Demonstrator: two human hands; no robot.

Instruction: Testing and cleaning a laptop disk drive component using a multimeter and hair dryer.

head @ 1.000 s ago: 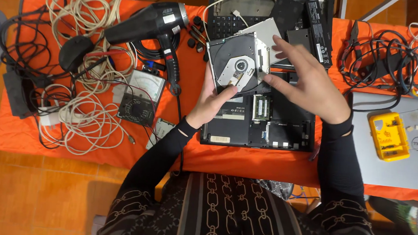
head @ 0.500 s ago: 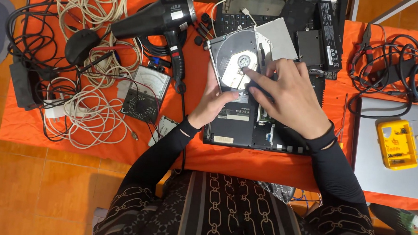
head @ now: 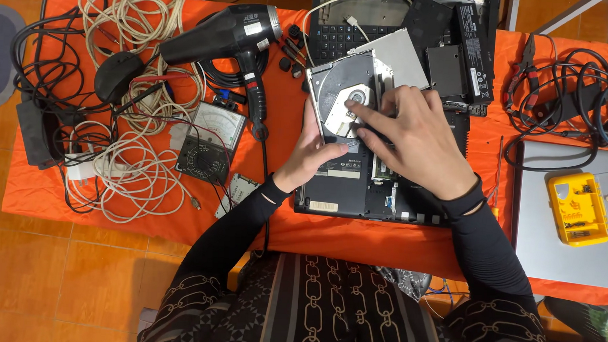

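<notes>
Left hand clamps the optical drive edge above the opened laptop base; right hand fingers, spread, press its hub: advise keeping it level.

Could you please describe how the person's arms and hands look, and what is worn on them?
Both hands, the left hand and the right hand, are bare: no gloves, and no rings or watch that I can see. Both arms wear snug black long sleeves reaching the wrists. The left sleeve has a small slit near the cuff.
</notes>
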